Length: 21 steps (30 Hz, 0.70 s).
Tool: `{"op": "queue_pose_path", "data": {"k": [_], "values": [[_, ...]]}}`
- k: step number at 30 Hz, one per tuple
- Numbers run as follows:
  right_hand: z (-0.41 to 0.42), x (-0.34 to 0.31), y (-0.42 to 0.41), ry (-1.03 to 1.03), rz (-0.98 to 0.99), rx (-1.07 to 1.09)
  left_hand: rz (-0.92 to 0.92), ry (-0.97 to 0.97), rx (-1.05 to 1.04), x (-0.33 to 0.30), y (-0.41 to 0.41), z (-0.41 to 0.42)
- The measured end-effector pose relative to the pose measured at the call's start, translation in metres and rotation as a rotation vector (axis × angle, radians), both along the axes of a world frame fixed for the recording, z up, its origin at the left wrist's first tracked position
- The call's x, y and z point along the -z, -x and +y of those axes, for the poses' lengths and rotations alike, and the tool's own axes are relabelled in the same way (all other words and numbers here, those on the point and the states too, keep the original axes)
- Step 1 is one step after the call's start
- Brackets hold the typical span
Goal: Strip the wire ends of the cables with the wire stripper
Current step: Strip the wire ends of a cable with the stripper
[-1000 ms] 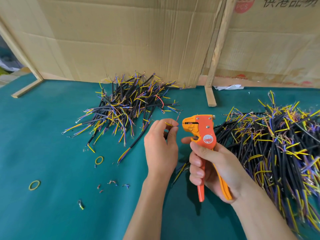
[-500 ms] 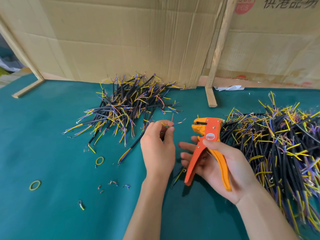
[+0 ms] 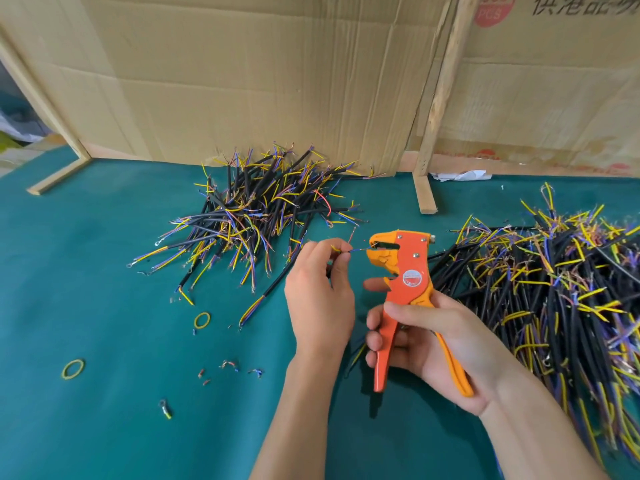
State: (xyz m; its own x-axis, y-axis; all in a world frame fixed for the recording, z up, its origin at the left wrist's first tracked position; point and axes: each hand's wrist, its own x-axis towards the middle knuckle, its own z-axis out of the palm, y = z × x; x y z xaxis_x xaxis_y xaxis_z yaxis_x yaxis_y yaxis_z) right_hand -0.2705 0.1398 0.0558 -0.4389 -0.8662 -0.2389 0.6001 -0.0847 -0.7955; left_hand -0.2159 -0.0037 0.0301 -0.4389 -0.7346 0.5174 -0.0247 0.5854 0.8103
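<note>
left hand (image 3: 320,299) pinching, right hand (image 3: 440,344) gripping

A single wide-angle view is taken from the head, aimed forward and down, close over the green table (image 3: 86,271) toward the cardboard wall (image 3: 259,81).

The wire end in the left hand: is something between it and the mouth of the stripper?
Nothing visible. The left hand pinches the wire, whose tip already reaches the mouth of the stripper.

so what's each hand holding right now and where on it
The left hand pinches a cable's thin wires near their ends, between thumb and fingertips. The right hand grips the orange wire stripper by its two handles.
</note>
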Motion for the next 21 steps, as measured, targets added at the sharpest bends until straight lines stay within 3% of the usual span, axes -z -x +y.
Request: {"op": "queue_pose_path", "data": {"k": [13,21], "values": [[-0.002,0.003,0.0,0.024,0.034,-0.055,0.005,0.003,0.005,0.002,0.001,0.0],[-0.014,0.005,-0.011,-0.007,0.039,0.075,-0.002,-0.032,0.008,-0.001,0.0,0.001]]}}
